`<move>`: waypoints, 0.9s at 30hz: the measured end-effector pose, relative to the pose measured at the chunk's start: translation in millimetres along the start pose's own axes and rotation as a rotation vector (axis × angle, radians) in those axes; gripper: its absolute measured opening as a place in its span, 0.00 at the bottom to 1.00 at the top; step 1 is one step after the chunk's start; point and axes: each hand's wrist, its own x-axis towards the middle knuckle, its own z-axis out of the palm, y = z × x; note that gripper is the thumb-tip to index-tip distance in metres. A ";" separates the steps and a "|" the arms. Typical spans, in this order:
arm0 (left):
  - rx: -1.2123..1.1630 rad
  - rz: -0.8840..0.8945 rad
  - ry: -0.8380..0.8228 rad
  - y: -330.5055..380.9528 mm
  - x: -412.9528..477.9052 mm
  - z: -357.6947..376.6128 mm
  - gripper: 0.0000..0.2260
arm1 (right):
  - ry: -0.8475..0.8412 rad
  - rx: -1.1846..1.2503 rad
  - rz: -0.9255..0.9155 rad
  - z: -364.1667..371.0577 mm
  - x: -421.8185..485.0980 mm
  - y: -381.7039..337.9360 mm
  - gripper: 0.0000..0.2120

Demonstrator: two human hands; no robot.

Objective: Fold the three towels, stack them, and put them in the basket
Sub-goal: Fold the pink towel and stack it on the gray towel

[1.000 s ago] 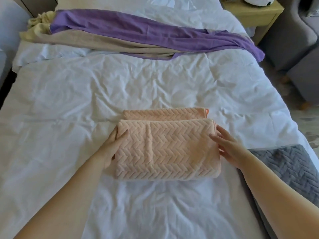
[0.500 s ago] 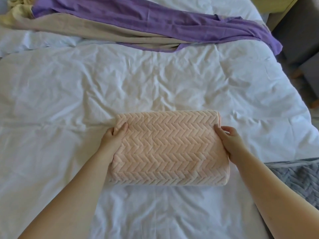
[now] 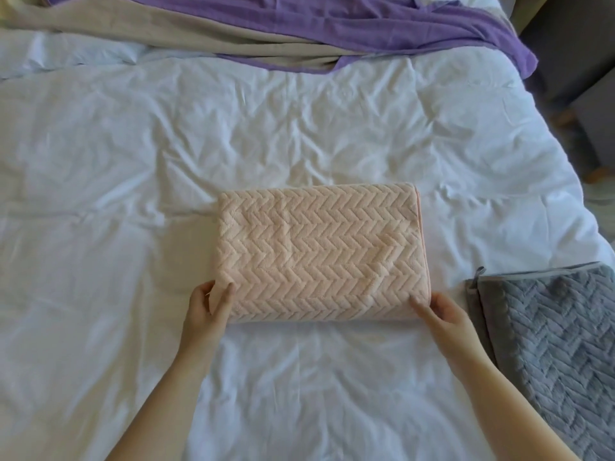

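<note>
1. Two sets of fingers work the near edge of one towel. The left hand has its fingers curled round the lower-left corner of the pink towel, pinching the thick fold.
2. The right hand lays its fingers nearly straight against the lower-right corner, touching it. Whether the thumb tucks under to pinch is hidden, so I cannot tell if it has a real hold.
3. The pink towel lies folded into a thick rectangle at the middle of the frame, flat on the white bed, with its edges roughly square.
4. A grey towel lies at the lower right, near the pink one but apart from it, and runs off the frame edge. No basket and no third towel can be picked out.
5. A purple sheet and a beige cloth stretch across the top of the frame, well apart from the towels.
6. The fold looks finished, so the step in hand is probably squaring it up or lifting it for stacking.
7. Lifted by the near corners alone, the limp plush layers could sag at the far side and fall open.
8. A firm grip on the left and a light touch on the right could skew the rectangle or drag it across the bed.
9. The soft, rumpled bed gives no firm backing, so a stack set down there may sit crooked.
</note>
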 end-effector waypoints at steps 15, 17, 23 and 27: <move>-0.084 -0.164 0.013 24.8 32.3 -0.7 0.11 | 0.139 0.095 0.067 -9.5 36.9 -15.3 0.09; -0.114 -0.173 -0.027 28.9 37.1 0.1 0.12 | 0.072 0.095 0.108 -8.7 49.5 -19.2 0.08; 0.085 -0.192 -0.175 41.8 52.5 -2.1 0.08 | 0.043 -0.020 0.168 -11.6 62.4 -36.6 0.08; -0.027 -0.245 -0.098 52.1 62.1 -0.3 0.11 | 0.111 0.049 0.164 -20.4 52.8 -32.1 0.08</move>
